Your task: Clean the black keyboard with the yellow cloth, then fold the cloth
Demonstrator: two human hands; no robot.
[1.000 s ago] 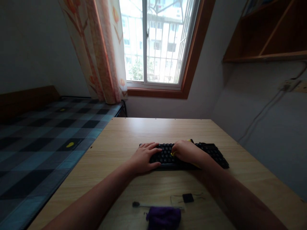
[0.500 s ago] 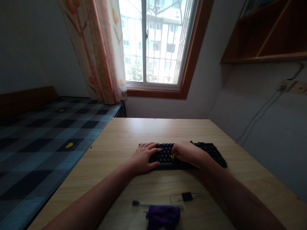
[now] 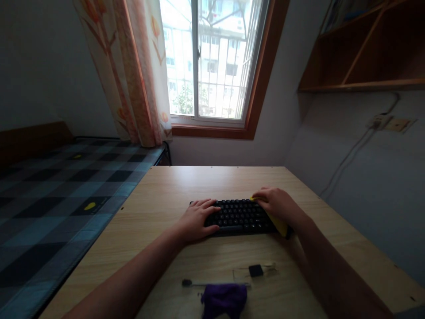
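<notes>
A black keyboard (image 3: pixel 241 216) lies across the middle of a light wooden desk (image 3: pixel 186 186). My left hand (image 3: pixel 198 217) rests on the keyboard's left end, fingers curled over the edge and thumb along the front, holding it. My right hand (image 3: pixel 277 204) sits over the keyboard's right part with its fingers closed on a yellow cloth (image 3: pixel 278 224). The cloth pokes out by the fingertips and below the wrist. The right end of the keyboard is hidden under that hand.
Near the front desk edge lie a purple fuzzy thing (image 3: pixel 224 300), a thin brush with a dark tip (image 3: pixel 212 283) and a small black piece on a clear card (image 3: pixel 255 270). A bed with a checked cover (image 3: pixel 66 186) stands left. A window, a curtain and a wall shelf (image 3: pixel 361 57) are behind.
My right hand with the yellow cloth has slid from the keyboard's middle to its right part. The left hand has stayed on the left end. The camera has turned slightly.
</notes>
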